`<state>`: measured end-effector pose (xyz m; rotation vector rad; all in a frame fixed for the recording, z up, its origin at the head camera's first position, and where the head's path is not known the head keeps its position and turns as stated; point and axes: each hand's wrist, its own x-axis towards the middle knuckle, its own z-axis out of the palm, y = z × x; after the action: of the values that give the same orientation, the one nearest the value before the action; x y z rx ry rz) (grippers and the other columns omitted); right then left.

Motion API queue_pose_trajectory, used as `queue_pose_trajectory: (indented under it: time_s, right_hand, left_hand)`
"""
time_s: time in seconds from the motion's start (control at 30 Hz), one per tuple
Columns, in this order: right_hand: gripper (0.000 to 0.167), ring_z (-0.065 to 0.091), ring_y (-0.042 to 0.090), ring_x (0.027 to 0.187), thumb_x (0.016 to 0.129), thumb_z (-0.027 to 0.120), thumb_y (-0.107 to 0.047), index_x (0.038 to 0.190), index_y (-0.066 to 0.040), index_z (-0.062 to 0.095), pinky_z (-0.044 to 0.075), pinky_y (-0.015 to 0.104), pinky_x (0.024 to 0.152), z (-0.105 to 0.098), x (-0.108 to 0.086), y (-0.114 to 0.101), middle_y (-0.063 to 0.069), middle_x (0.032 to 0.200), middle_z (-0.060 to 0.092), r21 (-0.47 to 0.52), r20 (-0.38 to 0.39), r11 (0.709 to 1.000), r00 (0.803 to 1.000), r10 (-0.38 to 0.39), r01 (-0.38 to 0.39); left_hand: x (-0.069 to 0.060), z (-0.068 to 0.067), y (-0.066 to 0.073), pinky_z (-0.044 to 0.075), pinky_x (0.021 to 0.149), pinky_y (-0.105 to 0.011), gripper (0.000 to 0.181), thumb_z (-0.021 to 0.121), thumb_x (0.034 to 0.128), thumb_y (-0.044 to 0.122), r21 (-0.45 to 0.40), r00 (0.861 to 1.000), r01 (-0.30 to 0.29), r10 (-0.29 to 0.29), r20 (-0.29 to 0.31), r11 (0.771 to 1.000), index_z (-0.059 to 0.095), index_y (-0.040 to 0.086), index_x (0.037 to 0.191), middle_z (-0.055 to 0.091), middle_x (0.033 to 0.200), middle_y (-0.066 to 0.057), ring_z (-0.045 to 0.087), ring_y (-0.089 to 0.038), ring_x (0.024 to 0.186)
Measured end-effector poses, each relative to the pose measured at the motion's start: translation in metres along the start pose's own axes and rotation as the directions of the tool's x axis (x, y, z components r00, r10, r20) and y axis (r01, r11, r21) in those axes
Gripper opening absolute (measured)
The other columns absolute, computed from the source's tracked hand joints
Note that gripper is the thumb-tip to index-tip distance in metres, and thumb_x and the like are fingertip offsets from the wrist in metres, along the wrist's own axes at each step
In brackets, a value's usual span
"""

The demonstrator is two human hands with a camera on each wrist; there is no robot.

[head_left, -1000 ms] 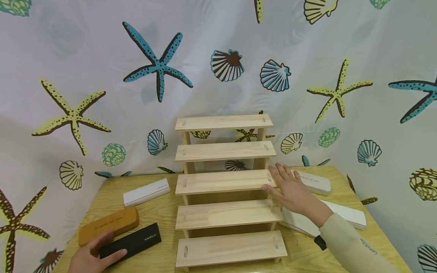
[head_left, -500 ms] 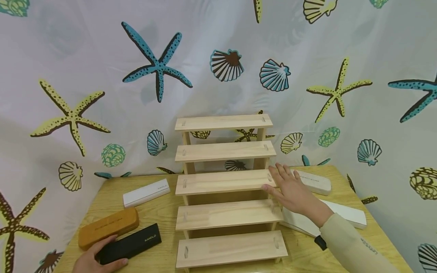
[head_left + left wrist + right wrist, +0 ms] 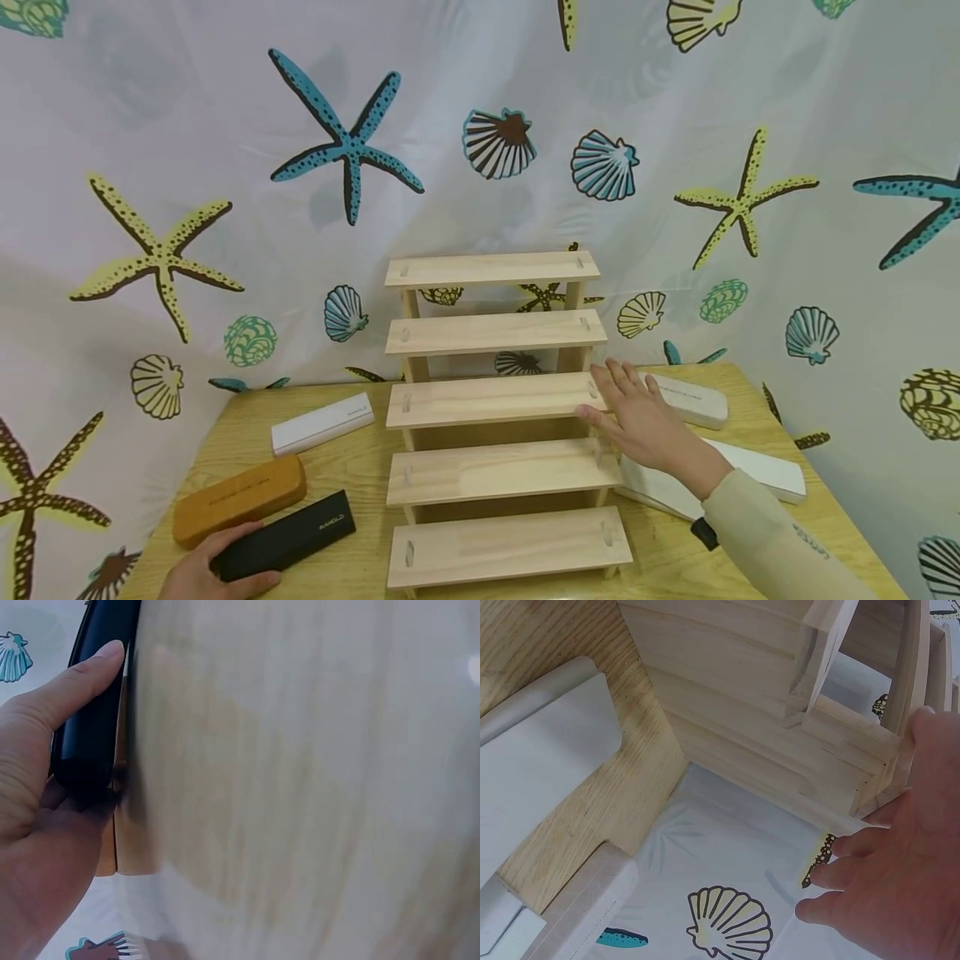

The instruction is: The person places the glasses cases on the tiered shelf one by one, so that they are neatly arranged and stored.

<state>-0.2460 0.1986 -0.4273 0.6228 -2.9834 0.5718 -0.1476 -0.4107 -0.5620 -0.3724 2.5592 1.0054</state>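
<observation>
At the lower left, my left hand (image 3: 217, 567) grips the left end of a black case (image 3: 288, 537), thumb on the near side and fingers on the far side. The left wrist view shows the thumb (image 3: 90, 675) against the black case (image 3: 94, 735). My right hand (image 3: 637, 412) rests on the right end of the middle shelf (image 3: 495, 400) of a five-step wooden rack, fingers extended. In the right wrist view, the right hand (image 3: 900, 877) lies against the rack's side (image 3: 735, 712).
Behind the black case lie an orange case (image 3: 240, 500) and a white case (image 3: 322, 423). Right of the rack are a pale case (image 3: 693, 402) and white cases (image 3: 765, 471), partly behind the right arm. A patterned cloth (image 3: 480, 217) hangs behind the table (image 3: 337, 575).
The left hand's fingers have shifted off the orange case's near edge and closed along the far side of the black case. My right hand and the rack have not visibly moved.
</observation>
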Motion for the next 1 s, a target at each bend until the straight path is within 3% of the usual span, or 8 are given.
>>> queue_pose_trajectory:
  time_s: [0.2, 0.3, 0.53, 0.73, 0.9, 1.0]
  right_hand:
    - [0.081, 0.016, 0.053, 0.160, 0.110, 0.046, -0.055, 0.167, -0.001, 0.023, 0.015, 0.078, 0.122, 0.001, 0.000, 0.000, 0.030, 0.172, 0.017, 0.001, 0.000, 1.000, 1.000, -0.004, 0.004]
    - [0.081, 0.016, 0.053, 0.160, 0.110, 0.046, -0.054, 0.167, -0.001, 0.023, 0.015, 0.078, 0.122, 0.001, 0.000, 0.000, 0.030, 0.172, 0.017, 0.006, 0.001, 1.000, 1.000, -0.005, 0.005]
    - [0.080, 0.017, 0.054, 0.159, 0.110, 0.046, -0.054, 0.167, -0.001, 0.024, 0.015, 0.078, 0.122, 0.000, -0.001, -0.003, 0.031, 0.172, 0.019, 0.002, -0.009, 1.000, 1.000, -0.003, 0.003]
    - [0.081, 0.017, 0.053, 0.159, 0.110, 0.046, -0.054, 0.167, -0.002, 0.023, 0.015, 0.077, 0.122, 0.002, 0.000, -0.001, 0.031, 0.172, 0.018, 0.004, -0.009, 1.000, 1.000, 0.001, -0.001]
    - [0.080, 0.020, 0.054, 0.158, 0.110, 0.046, -0.054, 0.168, -0.003, 0.023, 0.017, 0.078, 0.122, 0.004, 0.001, 0.000, 0.031, 0.171, 0.020, -0.004, -0.015, 1.000, 1.000, 0.000, 0.000]
    - [0.080, 0.022, 0.056, 0.157, 0.110, 0.046, -0.054, 0.167, -0.002, 0.024, 0.018, 0.079, 0.120, 0.004, 0.001, 0.000, 0.033, 0.170, 0.021, -0.015, -0.025, 1.000, 1.000, -0.009, 0.009]
  left_hand:
    - [0.000, -0.008, 0.001, 0.053, 0.090, -0.057, 0.106, 0.082, 0.0814, 0.066, 0.007, 0.999, 0.040, -0.040, 0.012, 0.999, 0.041, 0.009, 0.161, 0.035, 0.158, -0.040, 0.056, -0.052, 0.125]
    - [-0.003, -0.010, 0.007, 0.055, 0.088, -0.054, 0.108, 0.082, 0.0803, 0.069, 0.042, 0.999, 0.034, -0.033, -0.023, 0.999, 0.042, 0.010, 0.161, 0.038, 0.156, -0.042, 0.060, -0.051, 0.122]
    - [-0.021, -0.026, 0.032, 0.054, 0.075, -0.033, 0.106, 0.082, 0.0806, 0.069, 0.057, 0.987, -0.036, 0.044, -0.156, 0.998, 0.043, 0.013, 0.161, 0.046, 0.153, -0.040, 0.067, -0.038, 0.111]
    - [-0.036, -0.048, 0.060, 0.055, 0.086, -0.037, 0.104, 0.082, 0.0812, 0.067, 0.035, 0.964, -0.094, 0.100, -0.247, 0.995, 0.045, 0.012, 0.161, 0.042, 0.159, -0.036, 0.055, -0.055, 0.132]
    - [-0.047, -0.066, 0.081, 0.052, 0.091, -0.049, 0.100, 0.078, 0.0864, 0.066, 0.082, 0.952, -0.177, 0.192, -0.240, 0.981, 0.041, 0.014, 0.163, 0.040, 0.160, -0.036, 0.051, -0.055, 0.132]
    - [-0.051, -0.076, 0.093, 0.054, 0.085, -0.042, 0.095, 0.078, 0.0888, 0.062, 0.088, 0.939, -0.229, 0.244, -0.243, 0.969, 0.042, 0.016, 0.163, 0.041, 0.161, -0.035, 0.052, -0.053, 0.129]
